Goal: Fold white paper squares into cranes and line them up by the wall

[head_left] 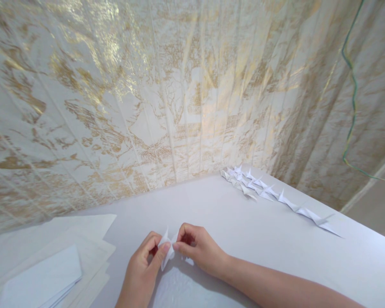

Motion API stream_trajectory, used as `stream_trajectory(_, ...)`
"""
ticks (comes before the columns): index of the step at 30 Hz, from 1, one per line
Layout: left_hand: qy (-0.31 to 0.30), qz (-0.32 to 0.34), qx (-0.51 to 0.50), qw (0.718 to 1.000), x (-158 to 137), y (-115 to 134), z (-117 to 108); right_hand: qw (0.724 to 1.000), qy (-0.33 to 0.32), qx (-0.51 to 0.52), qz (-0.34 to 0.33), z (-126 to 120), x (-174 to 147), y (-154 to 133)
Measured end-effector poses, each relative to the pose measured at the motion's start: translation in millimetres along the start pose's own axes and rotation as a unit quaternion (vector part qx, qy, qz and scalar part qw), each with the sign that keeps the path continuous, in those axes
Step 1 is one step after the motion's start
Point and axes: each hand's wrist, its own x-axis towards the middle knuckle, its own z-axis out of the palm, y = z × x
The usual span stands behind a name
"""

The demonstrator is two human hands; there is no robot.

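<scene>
Over the flat white bench, my left hand and right hand pinch a pointed white-paper figure, likely flimsy, best gripped by folds.

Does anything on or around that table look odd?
Nothing looks spilled. The paper sheets at the left overlap unevenly, unlike the folded paper pieces lined up at far right, and a green wire dangles crookedly by the wall covering.

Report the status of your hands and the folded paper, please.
Left hand and right hand pinching folded white paper. Paper stack left, folded pieces far right, both apart from the hands.
</scene>
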Motion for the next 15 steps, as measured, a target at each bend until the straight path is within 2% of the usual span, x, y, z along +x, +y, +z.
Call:
stream_trajectory(4, 0.023, 0.038, 0.039, 0.998, -1.2, 4.3, 1.0, 1.0, 0.001, -0.02, -0.021, 1.3, -3.4, -2.4)
stream_trajectory(8, 0.025, 0.071, 0.074, 0.994, -3.5, 7.7, 2.2, 0.993, 0.007, -0.105, -0.046, 3.3, -7.9, -7.2)
stream_trajectory(15, 0.027, 0.083, 0.083, 0.993, -6.6, 8.2, 4.4, 0.987, 0.003, -0.143, -0.073, 5.5, -9.0, -7.8)
